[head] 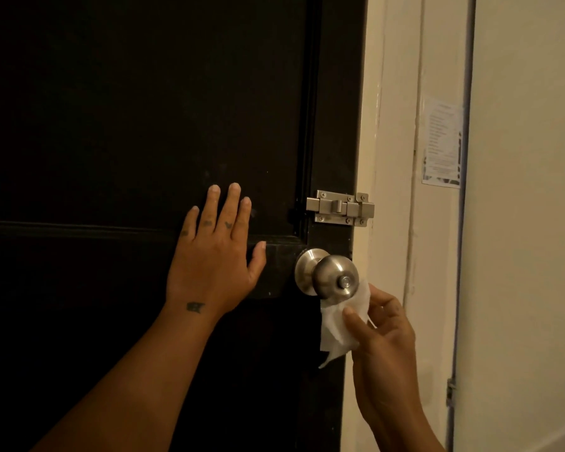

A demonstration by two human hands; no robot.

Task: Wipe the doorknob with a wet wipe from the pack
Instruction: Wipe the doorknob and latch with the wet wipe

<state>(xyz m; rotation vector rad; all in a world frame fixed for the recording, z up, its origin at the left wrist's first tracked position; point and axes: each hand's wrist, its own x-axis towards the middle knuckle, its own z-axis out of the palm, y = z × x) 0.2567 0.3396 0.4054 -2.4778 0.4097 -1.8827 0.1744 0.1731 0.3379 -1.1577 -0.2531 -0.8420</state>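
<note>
Fingers [384,300] of the right hand [385,331] pinch a crumpled white wet wipe [333,327] against the underside of the round brushed-steel doorknob [335,277], while the left hand [214,256], fingers spread flat, apparently steadies the dark panelled door [111,125]

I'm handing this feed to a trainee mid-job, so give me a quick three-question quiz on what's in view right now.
1. True or false: the left hand grips the doorknob.
2. Which hand holds the wet wipe? A) left B) right C) neither
3. What metal fitting sits on the door above the knob?

Key: 1 false, it lies flat on the door. 2 B, the right hand holds the wipe against the knob's lower side. 3 the sliding bolt.
</note>
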